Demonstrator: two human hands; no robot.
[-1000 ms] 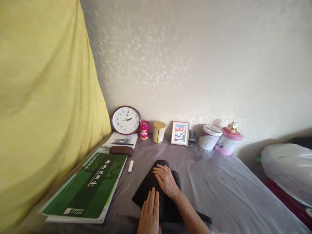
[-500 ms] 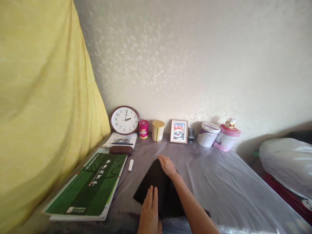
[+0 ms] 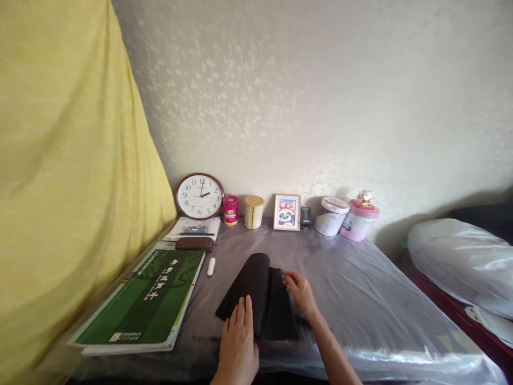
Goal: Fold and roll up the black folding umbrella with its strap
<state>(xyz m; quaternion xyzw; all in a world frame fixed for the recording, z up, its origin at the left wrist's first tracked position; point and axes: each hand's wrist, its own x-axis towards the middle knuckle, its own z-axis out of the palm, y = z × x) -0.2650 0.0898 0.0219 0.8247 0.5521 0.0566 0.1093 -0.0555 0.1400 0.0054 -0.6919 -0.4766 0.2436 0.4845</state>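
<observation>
A black folded cloth (image 3: 249, 280) lies on the table near its front edge, with a rounded fold on its left part and a flatter layer on the right. My left hand (image 3: 239, 339) rests flat on the lower left of this cloth, fingers stretched out and close together. At the upper right corner of the flatter layer, my right hand (image 3: 298, 289) has its thumb and fingertips pinched together on the cloth's edge. The underside of the cloth is hidden.
Left of the cloth lie a green book (image 3: 148, 299), a white stick-like object (image 3: 211, 266) and a brown case (image 3: 194, 244). Along the wall stand a clock (image 3: 200, 195), a pink can (image 3: 230, 210), a yellow canister (image 3: 254, 212), a picture frame (image 3: 287, 212) and tubs (image 3: 332, 216).
My right hand has moved off the top of the cloth to its right edge and closed its fingers. The right layer shows more now. My left hand stays on the cloth.
</observation>
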